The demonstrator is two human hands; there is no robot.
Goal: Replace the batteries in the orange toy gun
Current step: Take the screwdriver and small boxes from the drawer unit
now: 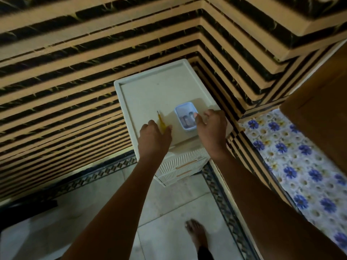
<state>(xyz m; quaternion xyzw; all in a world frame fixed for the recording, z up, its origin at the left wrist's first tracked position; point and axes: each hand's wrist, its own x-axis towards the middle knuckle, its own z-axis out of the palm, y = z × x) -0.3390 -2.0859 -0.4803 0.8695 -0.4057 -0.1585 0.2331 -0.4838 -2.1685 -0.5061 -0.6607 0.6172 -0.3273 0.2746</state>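
Head view — blue tray [186,116] contents blurred | left hand [154,136] hides screwdriver [161,122] handle

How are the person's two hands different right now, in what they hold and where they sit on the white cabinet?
The left hand grips a thin yellow tool; the right hand holds nothing, its fingers loosely spread. The left hand sits near the cabinet's front edge, apart from the little blue tray, while the right hand's thumb reaches that tray's rim. Both hover over the cabinet top, palms down.
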